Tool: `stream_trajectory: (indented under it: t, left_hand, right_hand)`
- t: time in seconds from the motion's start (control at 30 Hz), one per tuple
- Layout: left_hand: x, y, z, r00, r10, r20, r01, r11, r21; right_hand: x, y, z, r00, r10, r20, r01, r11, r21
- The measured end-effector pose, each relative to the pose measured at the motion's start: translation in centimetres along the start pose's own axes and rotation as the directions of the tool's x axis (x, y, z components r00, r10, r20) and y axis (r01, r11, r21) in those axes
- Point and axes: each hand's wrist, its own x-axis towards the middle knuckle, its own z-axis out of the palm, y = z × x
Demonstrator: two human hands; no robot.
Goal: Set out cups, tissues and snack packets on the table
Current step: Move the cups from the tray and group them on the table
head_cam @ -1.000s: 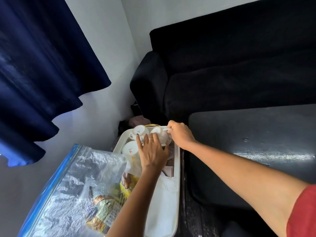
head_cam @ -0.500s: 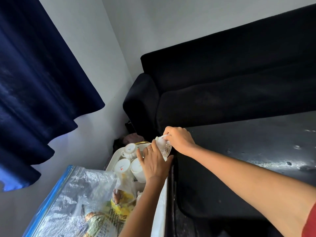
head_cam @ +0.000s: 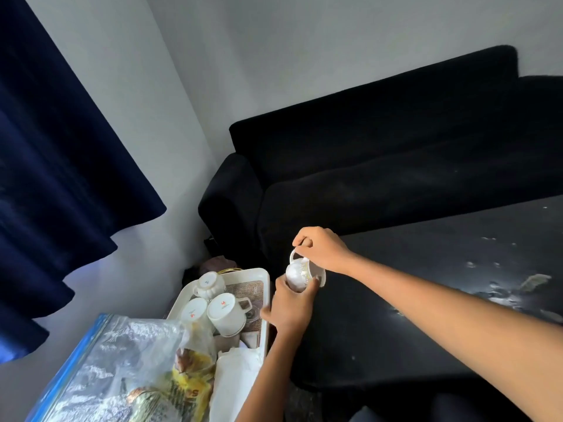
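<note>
Both hands hold one tilted cup above the worktop edge, just right of the tray: right hand pinches its handle, left hand cups its base.

A tray sits at lower centre, left of the desk, with three cups in its far end. A bag lies at lower left, overlapping the tray's near end. The sofa stands behind the desk; a curtain hangs at upper left.
</note>
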Motion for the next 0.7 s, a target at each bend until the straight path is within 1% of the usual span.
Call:
stream_trajectory:
  t: [0.03, 0.07, 0.1, 0.17, 0.23, 0.3, 0.4, 0.47, 0.57, 0.63, 0.7]
  left_hand:
    - [-0.4, 0.2, 0.5, 0.997, -0.042, 0.071, 0.052, 0.988, -0.147]
    - [-0.9, 0.3, 1.0, 0.988, -0.063, 0.14, 0.103, 0.951, -0.292]
    - [-1.3, 0.3, 1.3, 0.979, -0.079, 0.189, 0.15, 0.905, -0.399]
    - [-2.1, 0.4, 1.7, 0.963, -0.108, 0.247, 0.224, 0.829, -0.512]
    - [-2.6, 0.6, 2.1, 0.944, -0.155, 0.292, 0.299, 0.779, -0.552]
    - [-3.2, 1.0, 2.2, 0.924, -0.177, 0.339, 0.35, 0.751, -0.56]
    - [-3.8, 1.2, 2.5, 0.902, -0.195, 0.386, 0.397, 0.726, -0.561]
    - [-4.1, 1.3, 2.6, 0.886, -0.209, 0.415, 0.431, 0.704, -0.564]
    - [-4.5, 1.2, 2.9, 0.865, -0.223, 0.45, 0.467, 0.685, -0.559]
    - [-4.8, 1.2, 3.2, 0.865, -0.223, 0.45, 0.469, 0.682, -0.562]
    - [-5.3, 1.4, 3.4, 0.872, -0.217, 0.439, 0.456, 0.687, -0.566]
  right_hand:
    - [-0.4, 0.2, -0.3, 1.0, 0.018, -0.002, -0.018, 0.999, 0.036]
    - [-0.9, 0.5, -0.7, 0.999, 0.04, -0.015, -0.039, 0.996, 0.074]
    - [-1.3, 0.9, -0.9, 0.997, 0.068, -0.037, -0.063, 0.992, 0.111]
    - [-2.6, 2.0, -1.2, 0.986, 0.136, -0.095, -0.119, 0.978, 0.169]
    - [-4.0, 3.1, -1.4, 0.97, 0.207, -0.13, -0.176, 0.96, 0.216]
    - [-5.4, 4.3, -1.3, 0.954, 0.262, -0.147, -0.221, 0.944, 0.246]
    - [-7.7, 6.1, -0.6, 0.937, 0.302, -0.175, -0.259, 0.937, 0.233]
    - [-9.3, 6.9, 0.5, 0.934, 0.292, -0.204, -0.25, 0.945, 0.209]
    - [-11.1, 7.1, 2.3, 0.942, 0.237, -0.239, -0.193, 0.962, 0.191]
    - [-11.8, 6.8, 3.4, 0.947, 0.204, -0.246, -0.153, 0.965, 0.212]
    - [-12.1, 6.5, 4.4, 0.945, 0.205, -0.256, -0.148, 0.963, 0.224]
